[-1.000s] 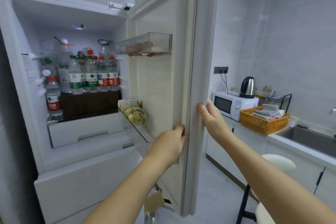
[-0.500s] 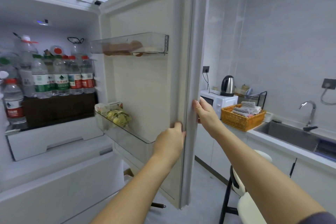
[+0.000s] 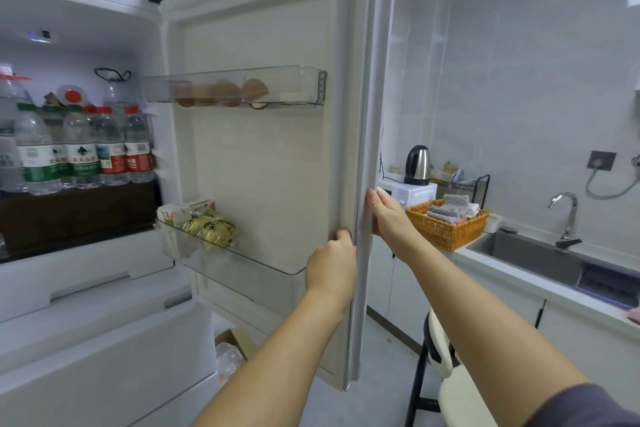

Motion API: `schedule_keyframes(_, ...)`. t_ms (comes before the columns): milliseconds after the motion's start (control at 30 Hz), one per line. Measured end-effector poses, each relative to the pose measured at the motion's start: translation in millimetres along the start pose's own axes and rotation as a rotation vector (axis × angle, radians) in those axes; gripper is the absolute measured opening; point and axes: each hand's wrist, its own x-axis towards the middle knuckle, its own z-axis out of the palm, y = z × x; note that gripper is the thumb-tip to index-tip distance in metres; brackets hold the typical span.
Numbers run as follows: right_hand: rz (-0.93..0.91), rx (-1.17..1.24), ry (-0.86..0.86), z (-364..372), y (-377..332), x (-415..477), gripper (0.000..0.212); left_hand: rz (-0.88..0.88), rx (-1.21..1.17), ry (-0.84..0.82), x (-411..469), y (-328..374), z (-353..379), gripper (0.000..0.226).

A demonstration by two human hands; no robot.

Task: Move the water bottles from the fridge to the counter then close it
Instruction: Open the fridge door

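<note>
the left hand (image 3: 330, 265) grips the inner edge of the open fridge door (image 3: 270, 163), fingers curled on it. the right hand (image 3: 388, 218) wraps round the door's outer edge. the water bottles (image 3: 81, 149) stand upright in a row inside the fridge (image 3: 104, 360), left of the door. the counter (image 3: 550, 289) lies to the right.

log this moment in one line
fridge door: open; left hand: grips its edge; right hand: grips its edge; water bottles: inside fridge
</note>
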Motion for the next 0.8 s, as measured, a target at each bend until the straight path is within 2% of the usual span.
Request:
schedule_keyframes(233, 0.045, 0.003, 0.047, -9.4, 14.5, 21.5, 0.05, -0.063, 0.039, -0.113, 19.3, 15.6, 11.2, 0.011)
schedule_keyframes(400, 0.121, -0.028, 0.069, -23.2, 28.1, 41.8, 0.043, -0.097, 0.024, -0.163, 29.8, 25.5, 23.4, 0.029)
schedule_keyframes(700, 0.175, -0.036, 0.107, -35.7, 41.1, 71.0, 0.036, -0.039, 0.014, -0.186, 40.9, 27.5, 54.6, 0.032)
schedule_keyframes(800, 0.194, -0.042, 0.12, -39.3, 45.8, 82.8, 0.034, -0.036, -0.023, -0.237, 43.9, 30.0, 69.5, 0.056)
